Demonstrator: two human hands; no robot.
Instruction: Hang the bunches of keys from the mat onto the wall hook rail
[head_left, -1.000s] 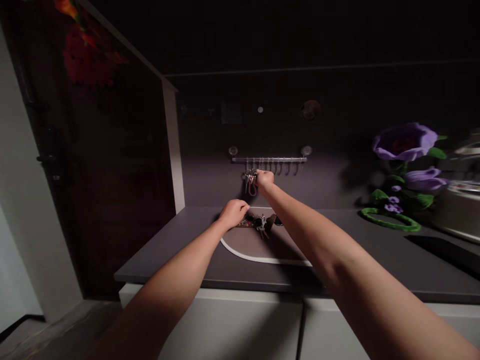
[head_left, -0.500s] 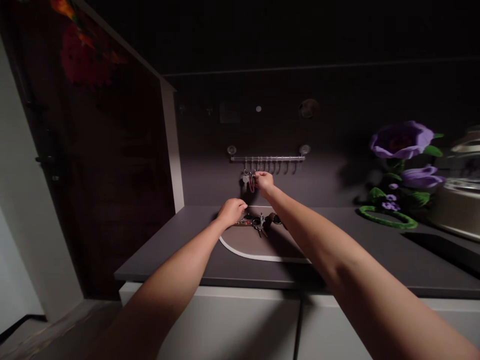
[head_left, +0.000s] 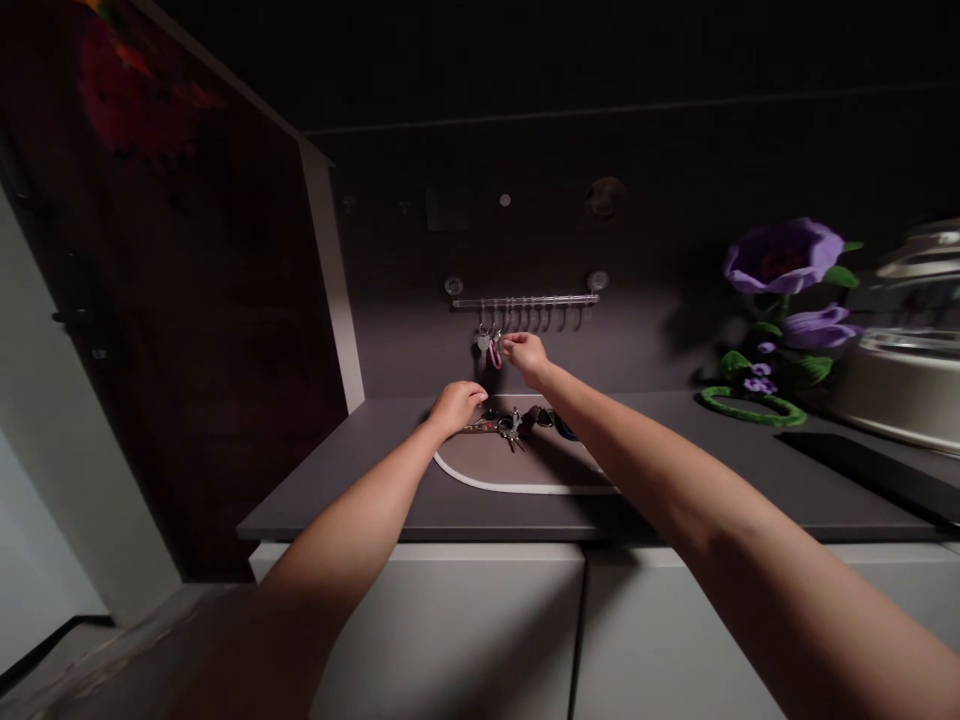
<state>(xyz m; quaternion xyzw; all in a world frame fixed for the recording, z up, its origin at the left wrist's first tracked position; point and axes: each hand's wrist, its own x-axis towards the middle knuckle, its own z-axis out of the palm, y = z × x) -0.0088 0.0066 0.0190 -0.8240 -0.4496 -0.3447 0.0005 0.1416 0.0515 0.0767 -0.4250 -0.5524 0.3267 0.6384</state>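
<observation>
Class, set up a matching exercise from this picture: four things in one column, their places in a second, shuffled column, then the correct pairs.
Things:
1. pink-looped key bunch
2. loose dark metal keys
3. purple fabric flower
4. left hand

Places:
A. at the far right of the counter
B. hanging from the wall hook rail
C. resting at the left end of the keys
D. lying on the white-edged grey mat

Pairs: 1-B, 2-D, 3-A, 4-C

Purple flowers [head_left: 784, 257] stand at the counter's [head_left: 360, 480] right end — a metal pot [head_left: 904, 375] beside them — door [head_left: 150, 300] left.
</observation>
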